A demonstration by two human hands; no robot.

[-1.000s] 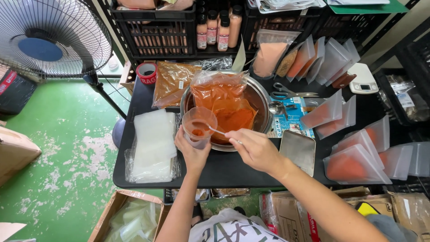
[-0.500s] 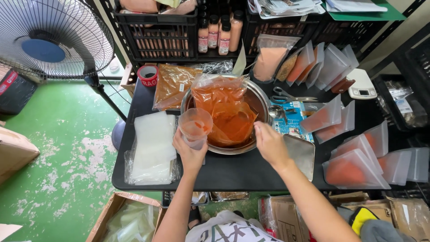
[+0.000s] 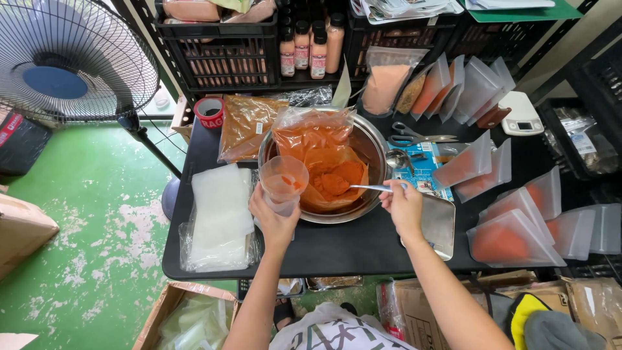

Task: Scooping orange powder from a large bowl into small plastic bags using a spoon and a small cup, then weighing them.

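Right hand (image 3: 403,206) pinches spoon (image 3: 369,188), bowl end sunk in red powder (image 3: 337,181) inside bagged steel bowl (image 3: 372,139) | left hand (image 3: 272,217) wrapped around open pouch (image 3: 283,183), barely filled | filled pouches (image 3: 512,236) at right; flat empties (image 3: 220,214) remain | black table (image 3: 337,249), green floor (image 3: 84,214), fan (image 3: 71,58).

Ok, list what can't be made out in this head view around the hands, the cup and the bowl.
- Spoon: its bowl end is buried in the orange powder inside the bag.
- Cup: the lower part is covered by the left hand, and the fill level is unclear through the tinted plastic.
- Metal bowl: the inside is mostly hidden by the bag.
- Right hand: the fingertips curl under, so the grip on the spoon is hidden.
- Bottles: labels too small.
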